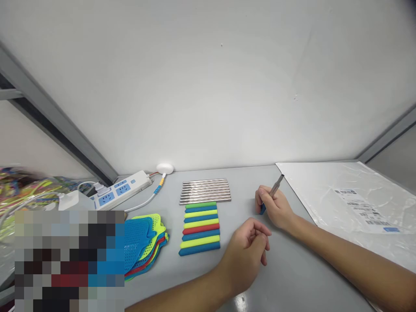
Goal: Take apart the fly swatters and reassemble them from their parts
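Observation:
My right hand (273, 206) is closed around a slim metal rod (276, 185) that points up and away. A bit of blue (262, 209), like one of the coloured handles, shows below its fingers. Nearer to me, my left hand (245, 253) hovers with loosely curled fingers, and nothing shows in it. To its left lies a column of coloured plastic handles (201, 225) in blue, yellow, red and green. Just behind them several shiny metal rods (206, 190) lie side by side. Perforated plastic swatter heads (139, 238) are stacked further left, partly covered by a pixelated patch.
A white power strip (121, 188) with plugs and a cable stands at the back left, near a round white device (165, 168). Colourful bagged items (32, 186) fill the far left. On the right lies a white plastic package (351, 203) with a label. A grey wall closes the back.

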Demonstrator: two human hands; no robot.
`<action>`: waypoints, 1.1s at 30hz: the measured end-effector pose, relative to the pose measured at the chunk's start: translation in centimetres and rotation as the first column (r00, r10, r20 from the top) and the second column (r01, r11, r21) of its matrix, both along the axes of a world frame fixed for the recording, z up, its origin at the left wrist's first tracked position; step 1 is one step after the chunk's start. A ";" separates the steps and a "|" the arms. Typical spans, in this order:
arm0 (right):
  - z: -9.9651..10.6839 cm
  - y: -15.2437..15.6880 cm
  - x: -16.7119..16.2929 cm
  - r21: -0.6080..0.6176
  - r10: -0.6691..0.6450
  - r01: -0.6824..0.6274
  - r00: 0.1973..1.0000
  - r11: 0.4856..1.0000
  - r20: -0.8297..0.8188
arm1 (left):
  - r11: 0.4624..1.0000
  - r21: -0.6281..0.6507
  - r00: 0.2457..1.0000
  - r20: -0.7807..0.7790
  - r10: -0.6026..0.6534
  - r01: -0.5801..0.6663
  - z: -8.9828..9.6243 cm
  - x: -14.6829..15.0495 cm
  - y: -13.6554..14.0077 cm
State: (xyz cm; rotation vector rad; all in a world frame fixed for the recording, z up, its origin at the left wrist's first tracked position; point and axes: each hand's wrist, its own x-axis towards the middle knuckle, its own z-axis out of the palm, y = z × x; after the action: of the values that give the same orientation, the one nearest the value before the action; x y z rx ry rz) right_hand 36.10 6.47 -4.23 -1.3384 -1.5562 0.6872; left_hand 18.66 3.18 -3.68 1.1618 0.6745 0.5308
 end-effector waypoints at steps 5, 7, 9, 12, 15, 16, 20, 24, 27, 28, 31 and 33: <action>-0.2 -0.2 -0.3 -0.030 0.079 -0.077 0.996 0.997 0.050 | 1.000 0.023 1.000 0.028 0.009 -0.010 0.0 0.0 -0.3; -0.4 -0.2 -0.3 -0.047 0.101 -0.098 0.992 0.994 0.069 | 0.998 0.026 0.996 0.072 0.058 -0.060 0.0 -0.1 -0.6; -0.5 -0.3 -0.4 -0.043 0.106 -0.102 0.989 0.994 0.100 | 0.985 0.049 0.982 0.101 0.162 -0.167 0.0 -0.2 -0.7; -0.1 -0.7 -0.8 -0.062 0.166 -0.158 0.972 0.986 0.168 | 0.916 0.093 0.917 0.120 0.380 -0.391 0.1 -0.4 -0.8; 1.0 -1.6 -1.7 -0.193 0.311 -0.277 0.933 0.941 0.179 | 0.831 0.150 0.842 0.174 0.511 -0.535 0.7 -0.6 -0.5; 1.4 -1.9 -2.1 -0.231 0.351 -0.311 0.923 0.922 0.157 | 0.814 0.183 0.832 0.196 0.519 -0.551 1.0 -0.6 -0.2; 2.7 -3.0 -3.2 -0.261 0.435 -0.421 0.900 0.869 -0.004 | 0.748 0.349 0.824 0.302 0.480 -0.564 2.4 -0.8 0.9; 2.5 -3.5 -3.4 -0.372 0.471 -0.630 0.767 0.682 -0.436 | 0.748 0.376 0.837 0.268 0.477 -0.547 3.4 -0.8 1.7; 1.7 -3.4 -3.4 -0.370 0.425 -0.763 0.617 0.530 -0.662 | 0.788 0.336 0.856 0.227 0.464 -0.516 4.0 -0.7 2.3; 1.5 -3.3 -3.3 -0.357 0.429 -0.775 0.600 0.521 -0.676 | 0.776 0.340 0.847 0.234 0.477 -0.531 4.3 -0.7 2.7; 1.1 -2.9 -3.3 -0.344 0.430 -0.736 0.638 0.582 -0.639 | 0.744 0.306 0.802 0.295 0.519 -0.594 5.1 -0.7 4.1; 1.0 -2.6 -3.4 -0.348 0.390 -0.690 0.674 0.635 -0.627 | 0.745 0.252 0.779 0.331 0.533 -0.617 5.6 -0.9 5.0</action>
State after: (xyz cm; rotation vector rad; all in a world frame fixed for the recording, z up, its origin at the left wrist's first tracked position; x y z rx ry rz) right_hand 32.67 3.82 -3.25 -0.8953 -1.3598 1.8771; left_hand 17.77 8.20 1.88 1.1762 0.7496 1.3557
